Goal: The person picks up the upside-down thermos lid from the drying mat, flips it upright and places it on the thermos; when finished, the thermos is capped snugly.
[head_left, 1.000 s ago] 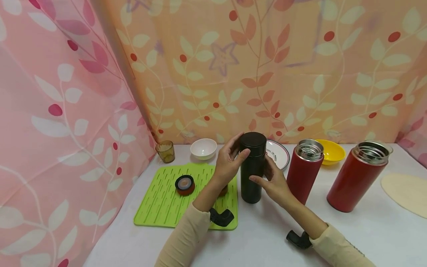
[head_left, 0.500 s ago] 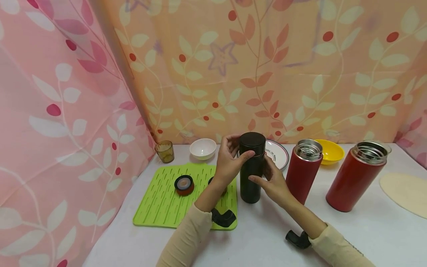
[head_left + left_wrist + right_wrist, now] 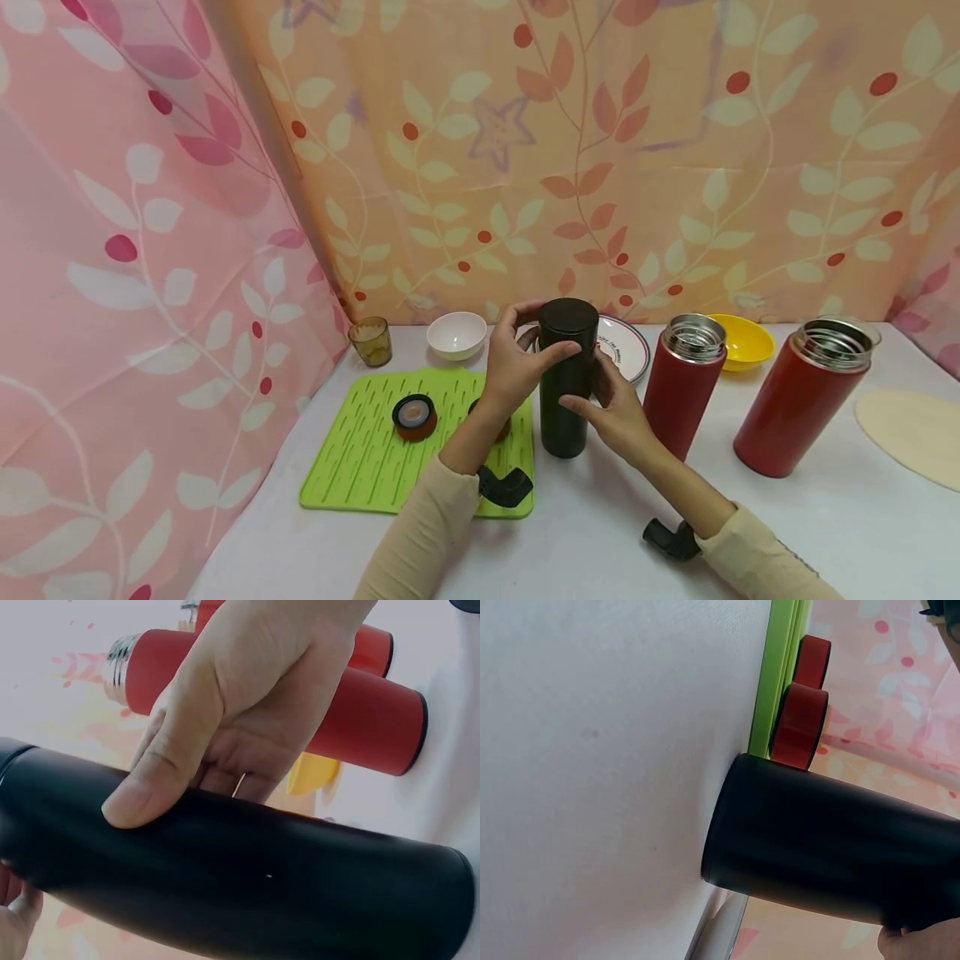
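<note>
A black thermos bottle [image 3: 564,408] stands upright on the white table with its flat black lid [image 3: 569,315] on top. My left hand [image 3: 513,362] grips it around the lid, thumb across the front near the seam, other fingers behind. Lower down, my right hand [image 3: 617,412] holds the body from the right side, its thumb on the front. The left wrist view shows the right thumb lying along the dark body [image 3: 247,877]. In the right wrist view the base [image 3: 727,817] meets the table.
Left of the bottle, a green drying mat [image 3: 360,467] bears two red-and-black lids, one [image 3: 415,416] in full view. Two lidless red thermoses [image 3: 682,392] [image 3: 802,400] stand to the right. Behind are an amber glass [image 3: 371,342], white bowl [image 3: 457,335], plate [image 3: 633,350] and yellow bowl [image 3: 742,342].
My left thumb has slid rightward across the front of the black thermos, and the left wrist has shifted slightly right. The right hand and the bottle's body stay in place.
</note>
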